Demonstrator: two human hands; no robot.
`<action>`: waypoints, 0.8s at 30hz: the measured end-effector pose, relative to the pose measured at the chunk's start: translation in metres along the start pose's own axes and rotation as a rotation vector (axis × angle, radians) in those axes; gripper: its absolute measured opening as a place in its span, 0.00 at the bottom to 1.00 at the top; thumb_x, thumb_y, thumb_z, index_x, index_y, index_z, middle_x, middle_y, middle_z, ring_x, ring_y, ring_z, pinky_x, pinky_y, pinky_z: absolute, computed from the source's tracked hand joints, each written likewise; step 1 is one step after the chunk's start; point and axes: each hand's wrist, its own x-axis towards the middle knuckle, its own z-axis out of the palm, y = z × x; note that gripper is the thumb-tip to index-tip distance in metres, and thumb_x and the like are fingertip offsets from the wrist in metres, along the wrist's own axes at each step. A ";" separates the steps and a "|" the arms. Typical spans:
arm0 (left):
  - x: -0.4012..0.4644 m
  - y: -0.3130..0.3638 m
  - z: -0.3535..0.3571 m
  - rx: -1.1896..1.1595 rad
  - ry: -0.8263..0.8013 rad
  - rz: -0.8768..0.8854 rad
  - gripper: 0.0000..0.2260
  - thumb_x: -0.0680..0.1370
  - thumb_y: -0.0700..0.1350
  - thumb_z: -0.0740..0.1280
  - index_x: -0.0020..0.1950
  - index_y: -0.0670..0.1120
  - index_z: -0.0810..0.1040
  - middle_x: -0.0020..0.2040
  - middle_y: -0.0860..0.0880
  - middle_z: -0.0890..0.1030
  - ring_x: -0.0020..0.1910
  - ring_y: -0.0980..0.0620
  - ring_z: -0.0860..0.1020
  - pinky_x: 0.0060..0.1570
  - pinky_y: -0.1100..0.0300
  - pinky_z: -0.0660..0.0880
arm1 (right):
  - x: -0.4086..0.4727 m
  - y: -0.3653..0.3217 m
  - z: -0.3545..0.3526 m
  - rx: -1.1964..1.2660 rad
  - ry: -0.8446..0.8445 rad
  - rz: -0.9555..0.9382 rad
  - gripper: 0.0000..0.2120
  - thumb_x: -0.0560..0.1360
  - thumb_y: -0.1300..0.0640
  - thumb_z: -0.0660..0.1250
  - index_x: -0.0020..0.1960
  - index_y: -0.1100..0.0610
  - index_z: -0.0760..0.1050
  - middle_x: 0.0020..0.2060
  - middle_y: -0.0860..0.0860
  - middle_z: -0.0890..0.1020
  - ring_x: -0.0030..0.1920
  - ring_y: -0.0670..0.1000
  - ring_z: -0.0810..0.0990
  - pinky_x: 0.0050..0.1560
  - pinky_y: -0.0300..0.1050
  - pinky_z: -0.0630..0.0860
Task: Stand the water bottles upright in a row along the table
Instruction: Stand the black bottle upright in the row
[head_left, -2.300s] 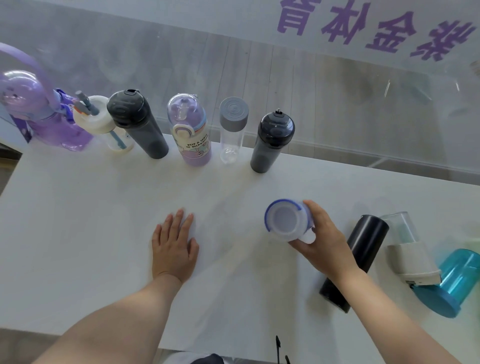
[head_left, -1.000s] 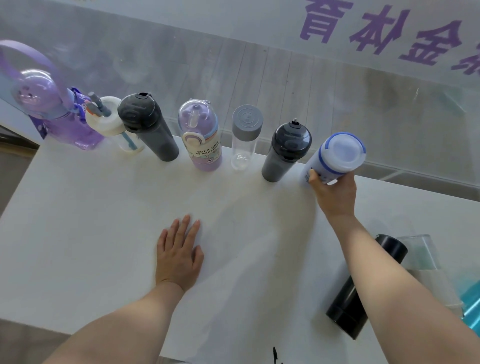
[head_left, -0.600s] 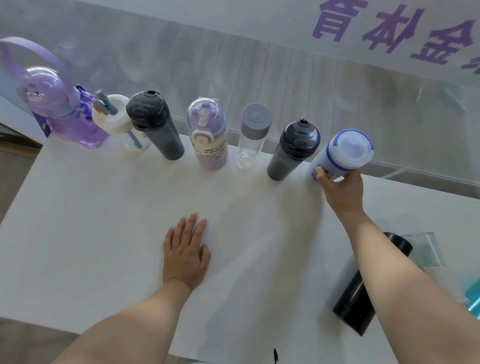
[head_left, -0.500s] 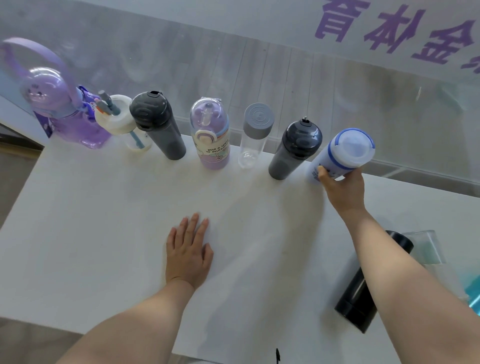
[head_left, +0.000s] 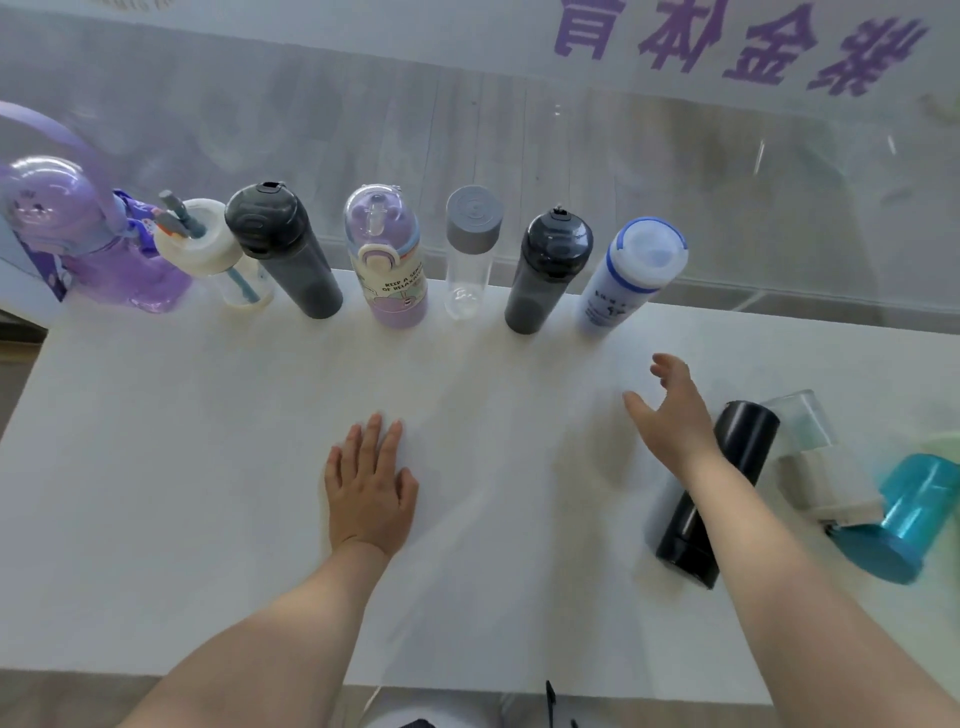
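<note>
Seven bottles stand in the row, the white bottle (head_left: 631, 275) last. The black bottle (head_left: 719, 488), clear bottle (head_left: 810, 447) and teal bottle (head_left: 904, 514) lie flat. The left hand (head_left: 370, 486) rests flat on the tabletop (head_left: 208, 467); the right hand (head_left: 672, 410) hovers empty, fingers spread.

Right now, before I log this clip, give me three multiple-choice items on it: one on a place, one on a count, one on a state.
1. Where does the white bottle with the blue-rimmed lid stand?
A. Right end of the row
B. Left end
C. Under the left hand

2. How many bottles stand upright?
A. Four
B. Seven
C. Ten

3. The right hand is:
A. Gripping the black bottle
B. Open, holding nothing
C. Flat on the table

Key: 1 A, it stands just right of the dark grey bottle. 2 B, seven line the far edge. 3 B, fingers spread above the table, beside the lying black bottle.
</note>
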 end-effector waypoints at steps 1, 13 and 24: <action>0.000 0.000 0.000 -0.003 0.001 -0.001 0.28 0.74 0.52 0.54 0.74 0.51 0.64 0.76 0.48 0.64 0.75 0.45 0.61 0.72 0.46 0.51 | -0.012 0.005 -0.002 -0.021 -0.015 -0.008 0.29 0.77 0.56 0.65 0.74 0.53 0.59 0.71 0.49 0.68 0.70 0.49 0.67 0.63 0.42 0.64; 0.002 0.012 -0.004 -0.022 0.023 -0.077 0.32 0.70 0.56 0.49 0.73 0.48 0.67 0.75 0.45 0.65 0.74 0.41 0.61 0.71 0.45 0.52 | -0.092 0.084 -0.054 -0.077 0.041 -0.142 0.22 0.77 0.63 0.60 0.70 0.51 0.67 0.66 0.47 0.70 0.68 0.47 0.67 0.64 0.40 0.62; -0.040 0.149 0.038 -0.086 0.003 0.055 0.31 0.71 0.52 0.53 0.71 0.40 0.69 0.72 0.40 0.70 0.71 0.39 0.66 0.69 0.46 0.56 | -0.066 0.158 -0.090 -0.730 -0.174 -0.549 0.42 0.63 0.72 0.67 0.74 0.50 0.64 0.76 0.54 0.61 0.75 0.58 0.61 0.73 0.54 0.61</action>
